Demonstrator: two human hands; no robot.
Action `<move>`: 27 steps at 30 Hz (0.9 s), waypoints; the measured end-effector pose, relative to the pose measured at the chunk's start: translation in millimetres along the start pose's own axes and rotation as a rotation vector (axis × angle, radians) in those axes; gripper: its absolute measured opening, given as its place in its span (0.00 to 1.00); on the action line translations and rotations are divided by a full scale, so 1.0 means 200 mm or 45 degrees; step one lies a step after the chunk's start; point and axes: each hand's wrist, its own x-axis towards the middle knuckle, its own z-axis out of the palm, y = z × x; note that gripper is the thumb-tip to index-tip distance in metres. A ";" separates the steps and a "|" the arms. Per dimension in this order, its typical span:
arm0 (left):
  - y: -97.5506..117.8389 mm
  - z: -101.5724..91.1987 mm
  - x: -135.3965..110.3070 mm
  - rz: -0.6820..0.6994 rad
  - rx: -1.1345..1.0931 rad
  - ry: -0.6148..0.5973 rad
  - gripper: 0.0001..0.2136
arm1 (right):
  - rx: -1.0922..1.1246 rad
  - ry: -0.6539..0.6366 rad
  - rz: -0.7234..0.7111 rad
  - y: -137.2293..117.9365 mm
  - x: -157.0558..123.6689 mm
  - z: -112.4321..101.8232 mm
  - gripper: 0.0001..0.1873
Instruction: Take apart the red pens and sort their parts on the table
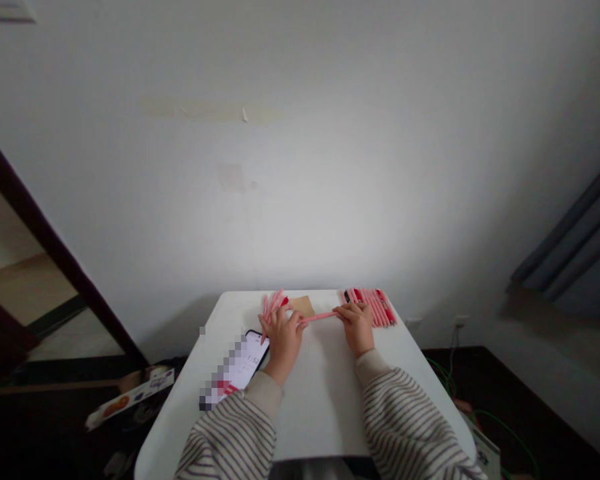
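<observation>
My left hand (283, 337) and my right hand (357, 327) each pinch one end of a pink pen (319, 317) held level over the white table (310, 393). The left hand also clutches a bunch of several pink pens (273, 304) that fan upward from its fingers. A row of several pink and red pens (375, 305) lies side by side at the far right of the table, just beyond the right hand. A small brown card (303, 305) lies flat between the two groups.
A phone (243, 363) with its screen lit lies on the table to the left of my left hand. A white wall (300, 167) stands right behind the table. A box and clutter (130, 397) lie on the dark floor at left; cables (450, 380) run at right.
</observation>
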 end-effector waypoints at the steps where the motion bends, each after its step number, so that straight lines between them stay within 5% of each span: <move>1: 0.00 0.00 0.00 0.002 0.003 -0.003 0.07 | 0.000 -0.001 -0.001 0.00 0.00 0.00 0.10; 20: -0.01 0.02 0.00 0.003 -0.012 0.027 0.13 | 0.034 -0.027 -0.008 0.02 0.00 0.02 0.10; 27: -0.01 0.01 0.00 -0.008 -0.002 0.012 0.07 | 0.055 -0.014 -0.015 0.01 0.00 0.01 0.09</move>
